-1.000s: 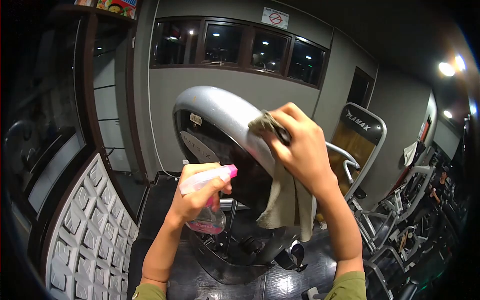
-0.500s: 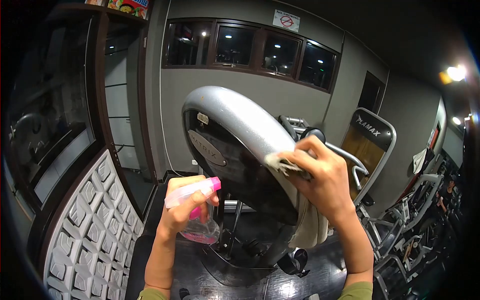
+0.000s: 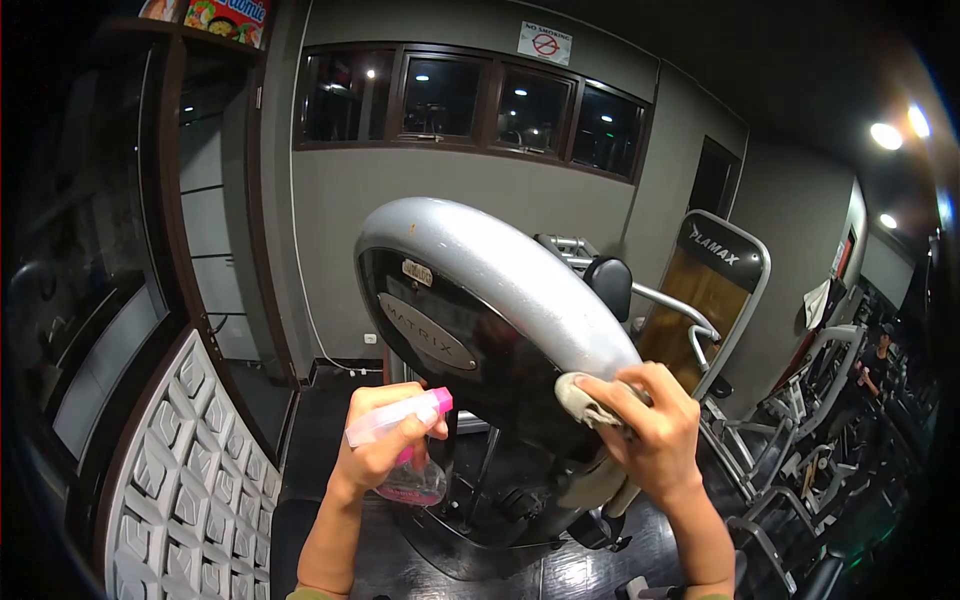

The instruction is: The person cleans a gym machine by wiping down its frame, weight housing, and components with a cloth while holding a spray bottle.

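My left hand (image 3: 385, 440) is closed around the neck of a clear spray bottle (image 3: 415, 482) with a pink and white trigger head, its nozzle pointing right. Pinkish liquid shows low in the bottle. In my right hand (image 3: 655, 430) is a beige cloth (image 3: 585, 400), bunched under the fingers and pressed against the lower right part of the curved silver frame (image 3: 500, 260). The rest of the cloth hangs below the hand. That frame rims a black machine shroud (image 3: 490, 350) bearing an oval MATRIX plate (image 3: 428, 330).
White patterned panels (image 3: 190, 470) stand at the left beside a dark-framed glass door (image 3: 220, 200). Behind the machine are a black pad (image 3: 608, 285) and a PLAMAX unit (image 3: 715, 290). Several gym machines crowd the right, where a person (image 3: 877, 360) is visible farther back.
My right hand has slid the cloth down along the silver frame. The left hand still grips the spray bottle. The view has shifted slightly, so the machine sits lower in it.
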A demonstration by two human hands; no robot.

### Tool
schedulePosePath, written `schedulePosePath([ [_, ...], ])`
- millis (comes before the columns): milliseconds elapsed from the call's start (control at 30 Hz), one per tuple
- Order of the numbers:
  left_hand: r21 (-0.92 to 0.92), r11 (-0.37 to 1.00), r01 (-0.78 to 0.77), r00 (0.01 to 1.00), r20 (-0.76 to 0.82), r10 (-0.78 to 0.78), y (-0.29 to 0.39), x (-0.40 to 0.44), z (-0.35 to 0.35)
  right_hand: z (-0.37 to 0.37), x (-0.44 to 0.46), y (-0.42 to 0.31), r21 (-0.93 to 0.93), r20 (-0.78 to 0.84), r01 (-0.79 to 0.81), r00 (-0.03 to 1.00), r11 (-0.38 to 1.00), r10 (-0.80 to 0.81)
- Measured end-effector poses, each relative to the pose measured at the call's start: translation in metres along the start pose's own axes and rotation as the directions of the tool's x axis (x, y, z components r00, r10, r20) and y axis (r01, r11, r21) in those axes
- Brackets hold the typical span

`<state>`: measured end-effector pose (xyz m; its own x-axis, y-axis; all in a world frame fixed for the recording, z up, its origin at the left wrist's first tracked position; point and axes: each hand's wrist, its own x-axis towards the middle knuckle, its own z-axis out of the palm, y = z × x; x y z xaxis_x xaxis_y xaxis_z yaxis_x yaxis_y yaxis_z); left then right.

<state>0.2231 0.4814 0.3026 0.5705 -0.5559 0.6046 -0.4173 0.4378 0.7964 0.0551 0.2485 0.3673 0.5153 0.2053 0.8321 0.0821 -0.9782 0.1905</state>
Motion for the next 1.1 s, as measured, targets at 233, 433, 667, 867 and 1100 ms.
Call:
schedulePosePath([
  [233,0.052,0.997,-0.056,0.997,0.061,0.053,-0.003,0.002,-0.008,0.029,0.039,-0.023,-0.136,-0.062,0.062,0.995,0.989,-0.071],
  [433,-0.055,0.998,0.036,0.998,0.051,-0.033,-0.006,-0.006,-0.006,0.025,0.015,-0.033,-0.18,-0.016,-0.009,1.0,0.984,0.007],
  [667,-0.015,0.999,0.034,0.995,0.093,-0.032,-0.03,-0.03,0.004,0.034,-0.058,-0.041,-0.095,-0.163,-0.239,0.961,0.966,0.221],
  [867,0.045,0.996,-0.077,0.997,0.032,0.076,-0.033,-0.034,0.004,0.079,-0.022,-0.066,-0.022,-0.228,-0.258,0.942,0.966,0.247],
  [1100,-0.057,0.995,0.08,0.996,-0.041,-0.082,-0.044,-0.05,-0.018,0.076,-0.084,-0.066,0.043,-0.393,-0.468,0.804,0.883,0.446],
])
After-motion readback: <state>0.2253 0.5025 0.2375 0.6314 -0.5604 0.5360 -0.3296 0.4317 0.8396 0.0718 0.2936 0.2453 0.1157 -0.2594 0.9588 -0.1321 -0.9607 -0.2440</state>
